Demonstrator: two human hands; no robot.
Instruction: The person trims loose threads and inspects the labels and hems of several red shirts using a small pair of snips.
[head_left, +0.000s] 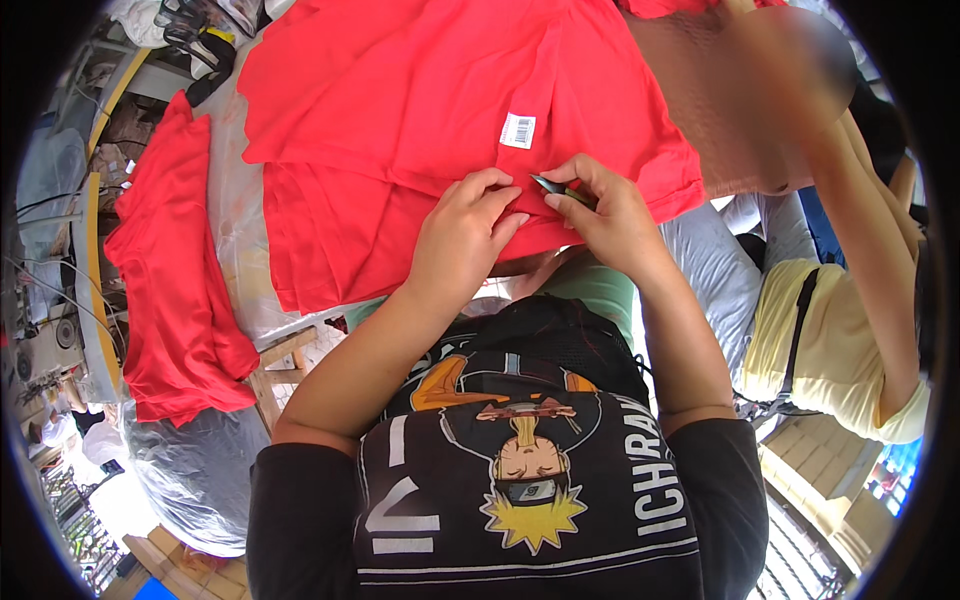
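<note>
A red garment (400, 130) lies spread over the table in front of me, with a white barcode label (518, 131) on it. My left hand (467, 232) is closed, fingers bent, pinching the cloth near its front edge. In my right hand (608, 215) I grip small thread snips (562, 191). Their dark pointed blades aim left toward my left fingers, just over the cloth and below the label. Any thread between the two hands is too fine to make out.
Another red garment (175, 270) hangs over the table's left side beside the plastic-covered tabletop (235, 200). On the right a person in a yellow shirt (835, 340) stands close, an arm (850, 200) reaching over the brown surface (690, 90). Machinery (50, 350) stands far left.
</note>
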